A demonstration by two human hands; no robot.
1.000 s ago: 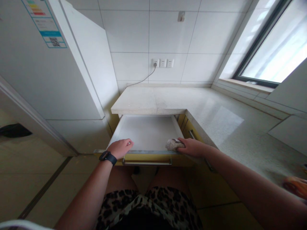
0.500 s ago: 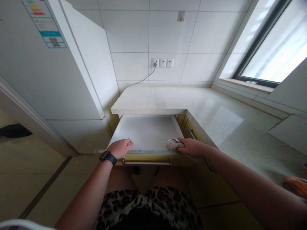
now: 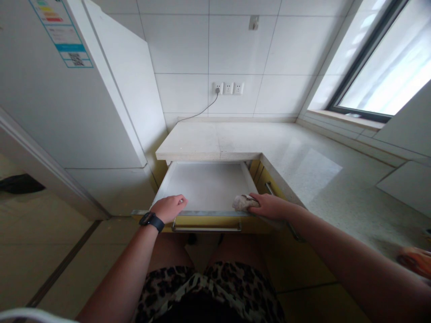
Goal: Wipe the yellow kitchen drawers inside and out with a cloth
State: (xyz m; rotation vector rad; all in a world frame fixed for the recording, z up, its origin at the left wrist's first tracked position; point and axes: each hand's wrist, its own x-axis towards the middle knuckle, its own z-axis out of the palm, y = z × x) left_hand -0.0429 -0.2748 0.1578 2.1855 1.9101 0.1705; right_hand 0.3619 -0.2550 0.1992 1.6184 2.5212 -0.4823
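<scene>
A pulled-out drawer with a white inside and a yellow front lies before me, under the countertop. My right hand is closed around a crumpled, light-coloured rag at the drawer's front right corner. Part of the rag is hidden by the fingers. At the front left corner, my left hand is closed with curled fingers, over the top edge of the drawer front; I see nothing in it. A dark watch is on the left wrist. Below the hands runs the metal drawer handle.
A pale stone countertop wraps behind and to the right of the drawer. To the left stands a white fridge. A grey cord hangs from the wall sockets. An orange object lies at the far right, partly cut off.
</scene>
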